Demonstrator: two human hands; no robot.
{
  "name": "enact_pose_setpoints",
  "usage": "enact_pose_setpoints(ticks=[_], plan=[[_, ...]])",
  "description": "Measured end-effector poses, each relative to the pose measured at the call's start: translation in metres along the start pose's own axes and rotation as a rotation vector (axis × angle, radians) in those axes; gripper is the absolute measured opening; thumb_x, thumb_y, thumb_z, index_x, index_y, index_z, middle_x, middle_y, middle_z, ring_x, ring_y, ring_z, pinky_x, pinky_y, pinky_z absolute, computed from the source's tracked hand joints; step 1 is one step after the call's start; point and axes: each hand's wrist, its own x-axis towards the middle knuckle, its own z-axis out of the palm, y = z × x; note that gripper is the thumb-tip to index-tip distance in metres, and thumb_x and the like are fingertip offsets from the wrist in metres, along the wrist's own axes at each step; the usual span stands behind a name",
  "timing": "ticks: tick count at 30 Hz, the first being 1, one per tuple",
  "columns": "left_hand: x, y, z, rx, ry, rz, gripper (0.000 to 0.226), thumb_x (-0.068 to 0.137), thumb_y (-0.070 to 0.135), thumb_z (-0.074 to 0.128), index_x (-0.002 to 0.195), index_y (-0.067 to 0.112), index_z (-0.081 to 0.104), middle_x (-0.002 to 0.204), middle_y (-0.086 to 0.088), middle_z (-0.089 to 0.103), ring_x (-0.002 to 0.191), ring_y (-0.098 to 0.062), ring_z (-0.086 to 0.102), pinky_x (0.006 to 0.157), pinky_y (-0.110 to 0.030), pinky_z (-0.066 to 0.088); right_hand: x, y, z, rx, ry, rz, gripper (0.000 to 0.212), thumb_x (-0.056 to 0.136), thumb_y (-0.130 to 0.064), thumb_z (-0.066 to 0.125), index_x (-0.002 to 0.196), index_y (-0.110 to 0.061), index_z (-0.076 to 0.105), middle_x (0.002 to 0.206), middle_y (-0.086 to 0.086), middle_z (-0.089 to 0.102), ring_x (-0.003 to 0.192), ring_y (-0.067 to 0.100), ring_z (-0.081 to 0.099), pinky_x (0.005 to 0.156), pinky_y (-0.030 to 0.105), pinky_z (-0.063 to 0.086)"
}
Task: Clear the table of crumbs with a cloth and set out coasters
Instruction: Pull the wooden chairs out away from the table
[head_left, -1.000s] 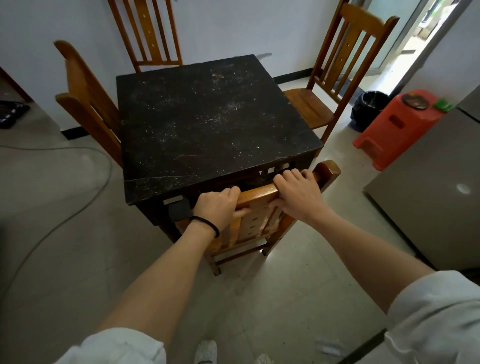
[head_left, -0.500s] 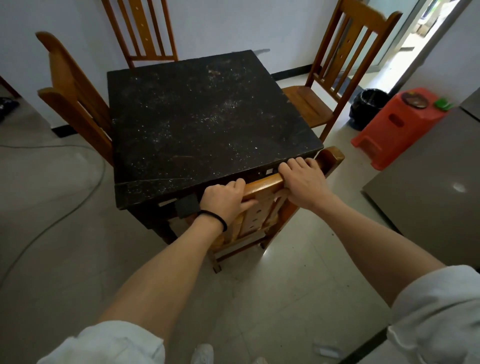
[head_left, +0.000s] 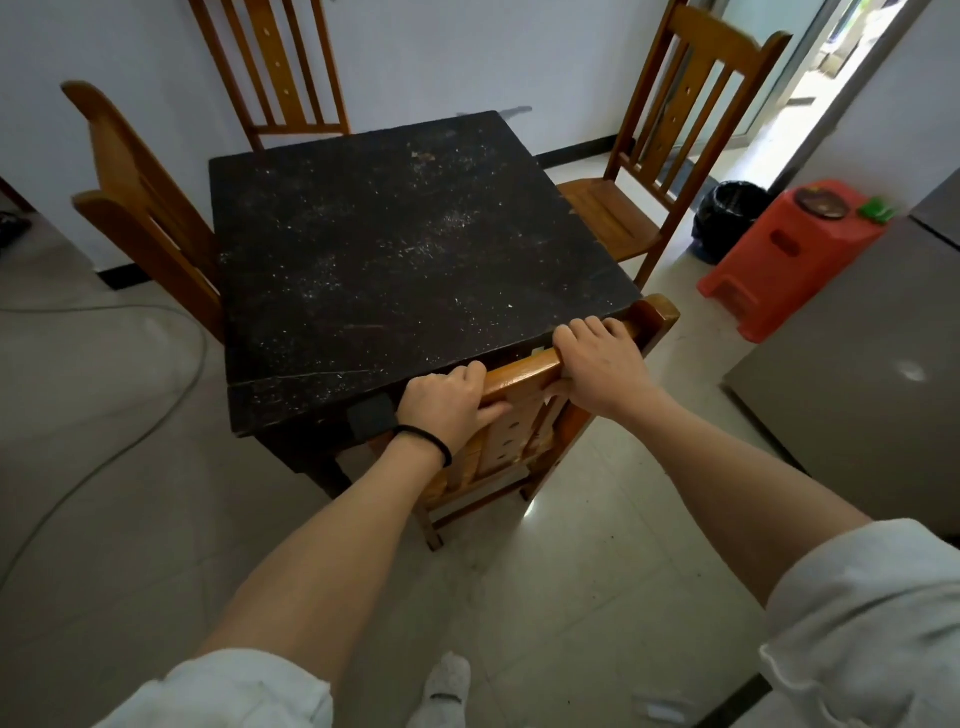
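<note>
Change over the last second: the near wooden slat-back chair (head_left: 524, 415) now sits tighter against the near edge of the square black tabletop (head_left: 405, 249); its top rail is right at the edge and its seat is out of sight beneath. The view has also shifted slightly. Grip is unchanged. Left hand (head_left: 447, 405), black band on the wrist, is clenched over the top rail, lower centre of frame. Right hand (head_left: 597, 364) grasps the same rail further right, fingers curled over the far side.

Meaning for the task, as I read it: this is prep, tidying the chair out of the way. Wiping not started.

Pale crumbs (head_left: 415, 244) are scattered across most of the tabletop, densest around centre and toward the upper right of the top. They lie directly above both hands in frame, starting just beyond the rail.

No cloth or coasters visible anywhere in frame. Both hands are occupied by the chair.
</note>
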Motion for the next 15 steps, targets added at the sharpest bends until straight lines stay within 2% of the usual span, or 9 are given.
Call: enact_pose_setpoints(ticks=[5, 12, 15], plan=[[-0.006, -0.006, 0.0, -0.028, -0.018, 0.033, 0.047, 0.089, 0.061, 0.039, 0.105, 0.019, 0.047, 0.095, 0.002, 0.064, 0.078, -0.015, 0.063, 0.062, -0.025, 0.04, -0.005, -0.009, -0.002, 0.026, -0.002, 0.031, 0.046, 0.08, -0.042, 0.064, 0.115, -0.019, 0.047, 0.122, 0.003, 0.054, 0.119, 0.023, 0.046, 0.109, 0.042, 0.029], [-0.017, -0.026, 0.0, -0.022, -0.032, 0.062, 0.047, 0.088, 0.062, 0.038, 0.105, 0.019, 0.048, 0.095, 0.002, 0.064, 0.077, -0.016, 0.064, 0.064, -0.028, 0.046, -0.01, -0.027, 0.003, 0.029, 0.005, 0.027, 0.048, 0.081, -0.049, 0.06, 0.116, -0.02, 0.046, 0.121, 0.002, 0.053, 0.119, 0.022, 0.045, 0.11, 0.044, 0.027], [-0.017, -0.026, -0.004, -0.047, -0.045, 0.055, 0.043, 0.088, 0.062, 0.039, 0.102, 0.021, 0.047, 0.093, 0.004, 0.063, 0.071, -0.012, 0.059, 0.06, -0.025, 0.042, -0.012, -0.03, 0.002, 0.033, -0.015, 0.041, 0.049, 0.081, -0.049, 0.061, 0.118, -0.019, 0.046, 0.124, 0.003, 0.053, 0.121, 0.023, 0.044, 0.11, 0.045, 0.026]])
